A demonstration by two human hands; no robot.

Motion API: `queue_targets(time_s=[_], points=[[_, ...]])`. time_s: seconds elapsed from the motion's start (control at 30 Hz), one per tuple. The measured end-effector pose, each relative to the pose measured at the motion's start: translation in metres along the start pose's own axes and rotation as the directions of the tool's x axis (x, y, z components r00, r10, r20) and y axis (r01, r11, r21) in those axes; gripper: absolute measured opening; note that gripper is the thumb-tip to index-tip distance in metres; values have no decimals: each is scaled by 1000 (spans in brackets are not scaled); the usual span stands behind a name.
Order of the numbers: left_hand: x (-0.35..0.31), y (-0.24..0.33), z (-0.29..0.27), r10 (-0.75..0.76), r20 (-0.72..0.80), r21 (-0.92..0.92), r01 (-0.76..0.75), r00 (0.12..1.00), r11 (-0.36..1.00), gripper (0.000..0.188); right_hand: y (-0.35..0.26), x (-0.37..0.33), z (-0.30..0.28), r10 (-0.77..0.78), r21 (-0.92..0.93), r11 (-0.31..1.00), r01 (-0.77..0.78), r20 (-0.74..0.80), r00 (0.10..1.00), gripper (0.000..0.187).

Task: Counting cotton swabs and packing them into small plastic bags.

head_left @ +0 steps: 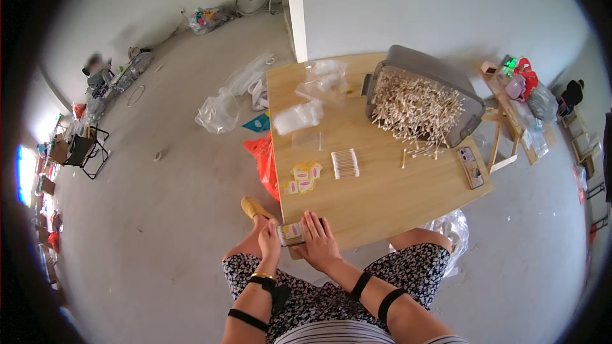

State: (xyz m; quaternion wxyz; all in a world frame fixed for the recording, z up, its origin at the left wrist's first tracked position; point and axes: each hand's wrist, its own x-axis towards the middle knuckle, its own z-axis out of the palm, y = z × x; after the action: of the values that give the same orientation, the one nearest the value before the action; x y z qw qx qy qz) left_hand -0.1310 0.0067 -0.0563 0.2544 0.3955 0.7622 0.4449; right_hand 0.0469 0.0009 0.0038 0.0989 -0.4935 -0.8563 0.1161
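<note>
At the table's near left corner, my left hand [269, 240] is closed round one end of a small pack of cotton swabs [291, 232] with a yellow and white label. My right hand [317, 242] lies with fingers stretched out over the pack's other end, hiding part of it. Just beyond are several yellow and white label cards [305, 177]. A neat row of cotton swabs [345, 164] lies to their right. Farther back, a grey plastic bin [417, 60] rests tipped on its side, with a heap of loose cotton swabs [414, 105] spilling onto the wooden table [382, 197].
Small transparent bags [298, 116] are stacked at the table's left, below a larger plastic bag [324, 79]. A phone [471, 167] lies near the right edge. An orange-red bag [262, 164] hangs at the left edge. A wooden bench [510, 114] with bags stands at right.
</note>
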Motion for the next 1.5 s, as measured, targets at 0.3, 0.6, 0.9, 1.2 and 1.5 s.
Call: queue_targets(time_s=[0.3,0.6,0.9,1.2,1.5], points=[[-12,72,-21,244,-14,-83,-244,970,966,25,116,54,-60,316,248,930,-273,-153,936,60],[-49,154,20,559,333,-24,-585,760,810,37,159,105,-54,198,-5,979,-204,-226,954,46],[-30,148,66,584,455,126,-698,672,705,52,172,111,-54,176,7,984,-180,-258,950,33],[16,139,129,531,629,452,-823,568,345,78,160,93,-53,170,38,985,-166,-242,955,36],[6,127,124,467,710,406,-849,527,339,85,164,19,-62,325,304,925,-227,-327,887,46]])
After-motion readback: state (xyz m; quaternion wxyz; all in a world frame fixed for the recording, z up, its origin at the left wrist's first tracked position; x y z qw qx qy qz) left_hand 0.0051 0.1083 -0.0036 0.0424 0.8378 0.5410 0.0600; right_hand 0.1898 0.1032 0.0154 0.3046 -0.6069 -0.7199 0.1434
